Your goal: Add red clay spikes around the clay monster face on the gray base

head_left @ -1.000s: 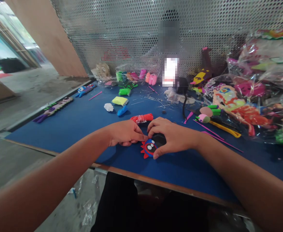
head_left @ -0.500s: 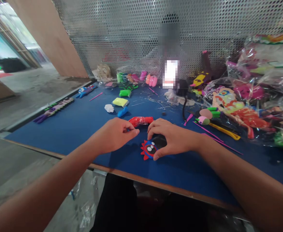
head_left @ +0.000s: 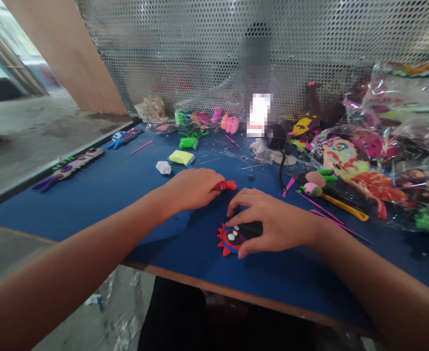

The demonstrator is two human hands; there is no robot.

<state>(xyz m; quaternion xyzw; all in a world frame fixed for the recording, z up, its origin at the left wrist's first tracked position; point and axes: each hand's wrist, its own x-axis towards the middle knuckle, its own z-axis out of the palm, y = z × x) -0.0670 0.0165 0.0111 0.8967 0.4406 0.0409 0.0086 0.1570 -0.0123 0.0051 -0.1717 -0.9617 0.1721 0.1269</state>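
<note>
The person's left hand (head_left: 195,189) lies over the red packet (head_left: 230,185) on the blue table (head_left: 100,207), its fingers curled down so that one cannot tell how firmly its grip closes. Nearer the front edge, the right hand (head_left: 278,224) keeps a spread grip, thumb and fingers apart and arched around the black, red-spiked figure (head_left: 232,238), which lies flat with its white eyes facing up.

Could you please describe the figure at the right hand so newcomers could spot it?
On the blue tabletop, near its front edge, find the right hand. Partly beneath it is the figure, set apart by red spikes, a blue rim and white ovals on black.
</note>
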